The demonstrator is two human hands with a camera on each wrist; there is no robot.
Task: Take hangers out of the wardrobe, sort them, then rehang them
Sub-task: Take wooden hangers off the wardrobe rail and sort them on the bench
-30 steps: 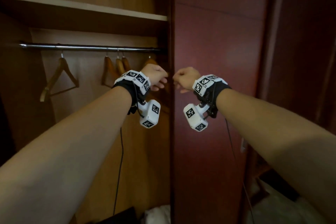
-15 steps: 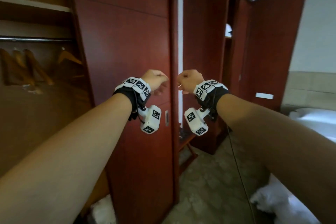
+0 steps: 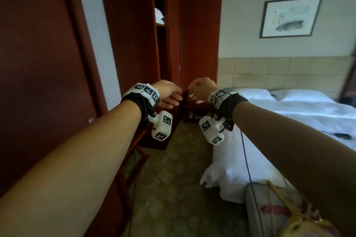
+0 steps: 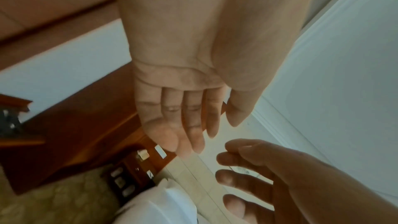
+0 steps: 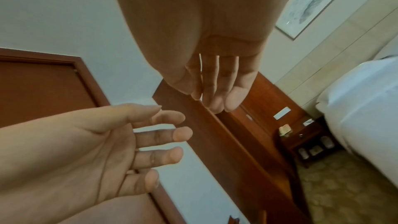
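Nearest the camera, both forearms: stretched forward side by side, each with a black strap carrying white marker-printed blocks at the wrist.
Left hand (image 3: 167,93): held at mid-height, palm down; grip relaxed, fingers (image 5: 172,135) loosely spread and slightly bent, holding nothing.
Right hand (image 3: 202,88): level with the left and just beside it, not touching; looks curled from the head view, yet both wrist views show the fingers (image 4: 232,179) hanging loose and apart, grip empty.
Cable (image 3: 248,167): thin, dark, hanging down from the right wrist in front of the bed.
Bag (image 3: 273,208): lower right, pale with a yellowish handle, partly blurred.
Floor (image 3: 173,188): patterned, greenish-beige, running between the woodwork and the bed.
Bed (image 3: 289,113): right side, white cover and two white pillows; one corner of the cover sags toward the floor.
Wardrobe door (image 3: 38,63): dark red wood, filling the left edge.
Hangers: none visible in any current view; their place cannot be told.
Nightstand (image 5: 301,134): dark wood, beside the bed head, small items on top, too small to tell.
Open cabinet (image 3: 159,44): behind the hands, something white on an upper shelf.
Framed picture (image 3: 290,16): on the far wall, above a tiled band.
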